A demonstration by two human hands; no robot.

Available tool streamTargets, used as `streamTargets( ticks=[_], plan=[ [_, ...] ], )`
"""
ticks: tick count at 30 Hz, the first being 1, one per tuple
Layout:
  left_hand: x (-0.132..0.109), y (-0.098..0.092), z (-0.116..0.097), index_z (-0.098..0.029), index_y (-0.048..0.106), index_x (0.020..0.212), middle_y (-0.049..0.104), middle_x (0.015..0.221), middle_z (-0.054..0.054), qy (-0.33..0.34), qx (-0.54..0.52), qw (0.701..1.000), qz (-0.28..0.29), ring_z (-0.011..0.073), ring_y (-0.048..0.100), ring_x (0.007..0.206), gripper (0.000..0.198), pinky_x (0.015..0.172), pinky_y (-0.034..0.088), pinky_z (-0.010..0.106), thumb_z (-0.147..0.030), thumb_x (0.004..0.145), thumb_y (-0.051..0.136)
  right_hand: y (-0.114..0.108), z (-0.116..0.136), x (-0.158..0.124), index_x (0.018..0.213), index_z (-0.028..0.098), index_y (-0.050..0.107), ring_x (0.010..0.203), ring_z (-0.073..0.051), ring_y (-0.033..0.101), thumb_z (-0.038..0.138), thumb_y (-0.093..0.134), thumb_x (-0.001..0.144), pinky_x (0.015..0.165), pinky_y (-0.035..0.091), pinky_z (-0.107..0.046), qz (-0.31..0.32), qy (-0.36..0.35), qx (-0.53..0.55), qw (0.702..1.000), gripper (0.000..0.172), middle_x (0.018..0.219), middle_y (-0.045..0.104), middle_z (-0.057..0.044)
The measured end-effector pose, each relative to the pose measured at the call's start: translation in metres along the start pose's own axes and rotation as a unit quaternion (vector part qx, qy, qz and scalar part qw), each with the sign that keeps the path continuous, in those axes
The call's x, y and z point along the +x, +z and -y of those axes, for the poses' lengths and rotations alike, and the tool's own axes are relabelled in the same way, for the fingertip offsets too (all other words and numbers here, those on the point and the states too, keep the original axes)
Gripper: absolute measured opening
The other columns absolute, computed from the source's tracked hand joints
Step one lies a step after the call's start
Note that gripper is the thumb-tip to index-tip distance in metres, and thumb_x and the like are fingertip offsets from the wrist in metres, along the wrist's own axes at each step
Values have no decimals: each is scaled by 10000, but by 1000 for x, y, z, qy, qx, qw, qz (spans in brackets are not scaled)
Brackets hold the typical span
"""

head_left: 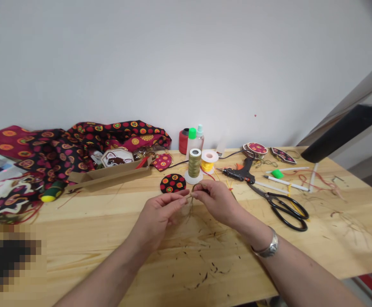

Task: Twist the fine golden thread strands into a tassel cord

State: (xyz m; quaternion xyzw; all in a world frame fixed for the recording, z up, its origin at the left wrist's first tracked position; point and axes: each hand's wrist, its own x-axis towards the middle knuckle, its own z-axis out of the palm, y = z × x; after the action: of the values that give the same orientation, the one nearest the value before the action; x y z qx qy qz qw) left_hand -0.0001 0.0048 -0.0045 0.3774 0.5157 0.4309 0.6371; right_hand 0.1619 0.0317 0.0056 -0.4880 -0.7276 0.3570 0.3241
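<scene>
At the centre of the frame, the left hand (158,215) and the right hand (216,198) meet, nearly touching at the fingertips. Each has its thumb and fingers drawn together, pinching a thin cord (191,197) stretched between the 2 hands; loose ends hang below it. A silver bracelet (271,245) circles the right wrist, lower right of centre.

Just beyond the fingers, an olive thread spool (195,165) stands upright beside a yellow cord spool (208,166). A round patterned disc (171,183) lies just left of them, near the left fingertips. Right of centre, a black glue gun (240,172) lies near the black-handled scissors (289,211). Patterned fabric (61,145) is heaped at the left behind an open cardboard tray (115,175). Dark scraps (205,277) dot the worktop (93,238) at lower centre.
</scene>
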Motion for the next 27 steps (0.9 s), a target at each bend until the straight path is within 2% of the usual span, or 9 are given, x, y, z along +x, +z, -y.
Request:
streamTargets(
  ticks=[2,4,8,12,16,19,22,27],
  plan=[
    [0,0,2,-135,662,689,463,477,-62,-22,-44,998,34,13,220,382,148,389,179,175,-269,632,685,1,2,0,610,162,518,567,-90,428,214,505,767,539,325,-204,-3,-7,4,1000,166,581,514,30],
    [-1,0,3,-138,652,696,365,433,-89,-36,-70,995,68,17,210,382,138,394,180,175,-259,637,685,1,3,-1,599,161,512,569,-87,438,189,501,764,541,332,-198,-2,-10,15,1000,168,578,514,31],
    [-2,0,4,-156,647,677,423,487,-64,-11,-32,993,113,38,314,434,114,444,252,189,-270,669,656,2,6,-3,589,160,506,545,-79,431,158,492,755,525,331,-191,11,5,41,999,166,558,505,38],
    [-3,1,6,-172,667,674,525,610,-23,74,124,986,80,83,437,574,116,557,335,216,-279,693,628,3,4,-2,612,160,546,547,-83,414,194,518,740,517,325,-197,10,19,64,998,136,560,508,37],
    [-2,3,9,-202,692,723,519,748,8,212,272,938,18,132,492,728,116,679,382,254,-262,718,592,5,1,0,618,155,568,544,-79,410,174,517,719,526,327,-201,20,57,117,991,115,570,508,37],
    [-3,5,11,-215,693,746,473,744,11,284,369,885,-11,133,484,712,157,653,395,254,-256,760,541,7,2,1,591,151,552,535,-74,408,170,529,697,525,323,-202,21,83,160,983,111,561,493,43],
    [-6,5,11,-213,687,784,466,737,14,321,427,845,-19,131,481,699,183,634,402,252,-241,787,506,10,3,1,583,153,535,510,-68,401,178,540,684,504,316,-202,10,108,211,972,105,552,482,48],
    [-6,3,14,-214,674,806,481,748,18,337,459,822,-10,134,486,707,210,637,406,253,-244,813,467,14,3,-1,579,161,496,421,-50,324,229,566,677,422,264,-200,5,138,293,946,138,510,446,60]
  ],
)
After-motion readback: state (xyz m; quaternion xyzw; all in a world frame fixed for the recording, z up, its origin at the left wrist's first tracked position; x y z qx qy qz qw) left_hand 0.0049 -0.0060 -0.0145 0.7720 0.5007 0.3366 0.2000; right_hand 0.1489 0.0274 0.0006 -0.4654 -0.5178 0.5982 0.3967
